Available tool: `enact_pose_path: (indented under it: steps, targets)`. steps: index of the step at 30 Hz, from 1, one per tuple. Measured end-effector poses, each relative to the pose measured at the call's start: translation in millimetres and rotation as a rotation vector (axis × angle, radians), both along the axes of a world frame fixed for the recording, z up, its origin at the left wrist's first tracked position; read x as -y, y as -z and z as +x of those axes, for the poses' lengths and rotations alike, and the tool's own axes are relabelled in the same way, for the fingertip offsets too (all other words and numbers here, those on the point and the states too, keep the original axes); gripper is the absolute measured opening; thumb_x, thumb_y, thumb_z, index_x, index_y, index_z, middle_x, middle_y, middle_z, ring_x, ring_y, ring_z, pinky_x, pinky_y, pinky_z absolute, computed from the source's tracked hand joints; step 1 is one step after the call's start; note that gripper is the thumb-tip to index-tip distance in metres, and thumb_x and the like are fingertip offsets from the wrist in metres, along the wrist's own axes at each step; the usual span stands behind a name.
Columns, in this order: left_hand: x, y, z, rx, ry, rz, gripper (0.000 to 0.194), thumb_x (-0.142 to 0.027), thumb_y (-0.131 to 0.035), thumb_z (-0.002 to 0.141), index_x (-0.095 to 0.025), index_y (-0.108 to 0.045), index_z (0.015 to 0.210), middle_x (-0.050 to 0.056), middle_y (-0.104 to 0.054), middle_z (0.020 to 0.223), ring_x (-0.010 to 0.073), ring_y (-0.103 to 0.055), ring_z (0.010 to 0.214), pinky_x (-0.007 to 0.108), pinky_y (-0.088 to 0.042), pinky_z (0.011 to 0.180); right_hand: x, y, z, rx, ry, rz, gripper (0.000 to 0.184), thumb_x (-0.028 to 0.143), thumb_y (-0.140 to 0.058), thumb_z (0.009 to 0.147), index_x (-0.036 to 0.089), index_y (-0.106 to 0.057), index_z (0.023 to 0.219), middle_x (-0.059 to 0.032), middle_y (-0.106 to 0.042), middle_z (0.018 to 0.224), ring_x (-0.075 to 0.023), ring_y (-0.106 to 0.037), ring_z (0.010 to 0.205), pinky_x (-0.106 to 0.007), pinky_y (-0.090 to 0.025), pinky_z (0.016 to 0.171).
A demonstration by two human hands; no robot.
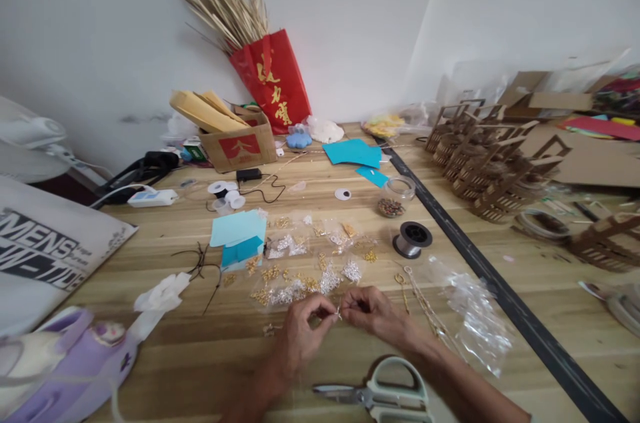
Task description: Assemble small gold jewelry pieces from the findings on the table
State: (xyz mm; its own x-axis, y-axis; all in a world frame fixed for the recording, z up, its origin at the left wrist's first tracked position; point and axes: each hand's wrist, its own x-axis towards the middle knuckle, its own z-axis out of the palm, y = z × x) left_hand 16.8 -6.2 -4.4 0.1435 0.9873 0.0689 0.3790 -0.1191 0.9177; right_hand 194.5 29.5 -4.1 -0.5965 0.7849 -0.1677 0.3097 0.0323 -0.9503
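Observation:
Low over the wooden table, my left hand (309,328) pinches a tiny whitish-silver piece (339,312), too small to name. The fingertips of my right hand (374,316) are closed right beside it; what they grip is hidden. Just beyond both hands lie small plastic bags of silver findings (295,291) and gold findings (271,272). Nearer to me, scissors with pale green handles (395,383) rest on the table, blades pointing left. Fine gold and silver chains (425,306) lie beyond my right forearm.
A wire spool (412,240) and a jar of beads (391,207) stand right of centre. Crumpled clear bags (477,316) lie at the right, near a dark strip (467,256). Brown baskets (490,163) stand beyond it. A purple-white appliance (75,363) fills the lower left.

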Motion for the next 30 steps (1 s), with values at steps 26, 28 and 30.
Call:
enact_pose_path:
  steps: [26, 28, 30]
  targets:
    - [2.8, -7.0, 6.2, 0.145, -0.089, -0.157, 0.006, -0.01, -0.062, 0.063, -0.016, -0.063, 0.061, 0.002, -0.064, 0.061, 0.0141, -0.058, 0.06, 0.023, -0.045, 0.059, -1.6, 0.1, -3.7, -0.061, -0.007, -0.096, 0.028, 0.041, -0.057, 0.074, 0.015, -0.052, 0.065, 0.0057, -0.036, 0.052, -0.0075, -0.028, 0.048, -0.021, -0.02, 0.045]
    - [2.4, -5.3, 6.1, 0.209, -0.091, -0.196, 0.005, -0.011, -0.063, 0.062, -0.016, -0.062, 0.061, 0.002, -0.064, 0.062, 0.0142, -0.058, 0.061, 0.023, -0.046, 0.06, -1.1, -2.1, -3.9, -0.074, -0.01, -0.093, 0.03, 0.043, -0.057, 0.074, 0.015, -0.052, 0.064, 0.0056, -0.036, 0.052, -0.0075, -0.028, 0.048, -0.021, -0.02, 0.045]
    - [2.0, -3.8, 6.1, 0.24, -0.098, -0.217, 0.005, -0.011, -0.063, 0.061, -0.015, -0.061, 0.061, 0.001, -0.063, 0.061, 0.0138, -0.058, 0.06, 0.022, -0.046, 0.059, -0.5, -4.5, -4.3, -0.079, -0.003, -0.102, 0.031, 0.044, -0.057, 0.074, 0.015, -0.052, 0.063, 0.0054, -0.036, 0.052, -0.0076, -0.028, 0.048, -0.021, -0.02, 0.045]
